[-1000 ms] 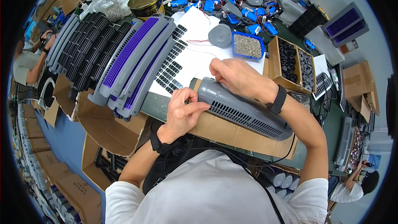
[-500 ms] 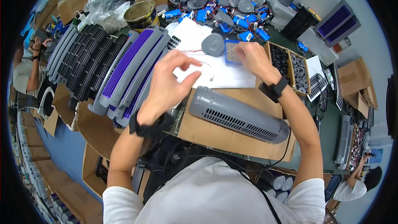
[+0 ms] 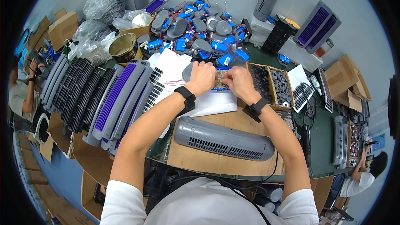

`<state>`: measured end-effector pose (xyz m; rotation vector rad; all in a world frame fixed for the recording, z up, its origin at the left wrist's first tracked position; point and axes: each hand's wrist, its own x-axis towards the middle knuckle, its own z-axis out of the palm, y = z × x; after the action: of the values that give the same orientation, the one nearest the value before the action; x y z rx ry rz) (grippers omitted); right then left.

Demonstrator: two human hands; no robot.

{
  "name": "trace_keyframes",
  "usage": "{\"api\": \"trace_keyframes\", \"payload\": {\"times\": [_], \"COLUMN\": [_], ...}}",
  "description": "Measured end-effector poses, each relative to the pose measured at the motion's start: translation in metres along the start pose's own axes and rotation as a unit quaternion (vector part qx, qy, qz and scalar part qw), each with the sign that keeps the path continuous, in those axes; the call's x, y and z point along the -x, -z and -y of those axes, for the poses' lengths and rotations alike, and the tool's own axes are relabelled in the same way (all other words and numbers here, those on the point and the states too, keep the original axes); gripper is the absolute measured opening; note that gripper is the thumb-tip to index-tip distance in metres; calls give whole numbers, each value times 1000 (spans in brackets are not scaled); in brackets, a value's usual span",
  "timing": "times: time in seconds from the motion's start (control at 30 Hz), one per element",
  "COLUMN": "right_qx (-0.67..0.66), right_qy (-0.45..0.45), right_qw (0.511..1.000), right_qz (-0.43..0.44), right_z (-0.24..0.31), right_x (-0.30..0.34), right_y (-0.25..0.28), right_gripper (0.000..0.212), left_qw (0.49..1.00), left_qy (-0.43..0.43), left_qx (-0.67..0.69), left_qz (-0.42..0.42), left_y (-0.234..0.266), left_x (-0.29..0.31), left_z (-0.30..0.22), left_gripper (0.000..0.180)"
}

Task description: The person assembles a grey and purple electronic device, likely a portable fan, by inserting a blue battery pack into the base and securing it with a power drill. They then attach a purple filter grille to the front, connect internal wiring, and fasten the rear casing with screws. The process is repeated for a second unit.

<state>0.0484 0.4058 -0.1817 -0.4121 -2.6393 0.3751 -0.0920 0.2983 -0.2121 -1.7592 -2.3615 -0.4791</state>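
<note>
My left hand (image 3: 203, 77) and my right hand (image 3: 240, 83) meet over a small blue tray (image 3: 224, 68) full of tiny metal pieces, likely screws. The fingers of both are closed, their tips down at the pieces; anything pinched in them is too small to make out. A round grey cover (image 3: 187, 72) is partly hidden behind my left hand, on white paper (image 3: 216, 105). Nearer to me, a long grey slotted housing (image 3: 223, 138) lies untouched on a flat sheet of cardboard (image 3: 196, 163), between my forearms.
Behind the tray spreads a heap of blue battery packs and grey covers (image 3: 202, 29). Purple-and-grey housings (image 3: 121, 100) stack on the left, near a dark bucket (image 3: 125, 49). Right of my hand stands a divided box (image 3: 273, 85) of small black and grey parts. People work at both sides.
My left hand has moved right to the tray, its fingers closing from a wide curl. My right hand stays at the tray. The head view has shifted.
</note>
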Motion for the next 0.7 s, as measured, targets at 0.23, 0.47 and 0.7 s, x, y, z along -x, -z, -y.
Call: {"api": "trace_keyframes", "payload": {"times": [0.23,0.47,0.7], "right_qx": [-156,-220,-230], "right_qy": [-24,-27,-19], "right_qw": [981,951,948], "right_qz": [111,218,221], "right_z": [15,20,32], "right_x": [28,77,91], "right_y": [48,76,78], "right_gripper": [9,11,8], "left_qw": [999,996,991], "left_qy": [-2,-32,22], "left_qx": [31,63,134], "left_qz": [-28,-55,-12], "left_y": [-1,-4,0], "left_x": [3,3,-5], "left_z": [2,-7,2], "left_gripper": [7,9,9]}}
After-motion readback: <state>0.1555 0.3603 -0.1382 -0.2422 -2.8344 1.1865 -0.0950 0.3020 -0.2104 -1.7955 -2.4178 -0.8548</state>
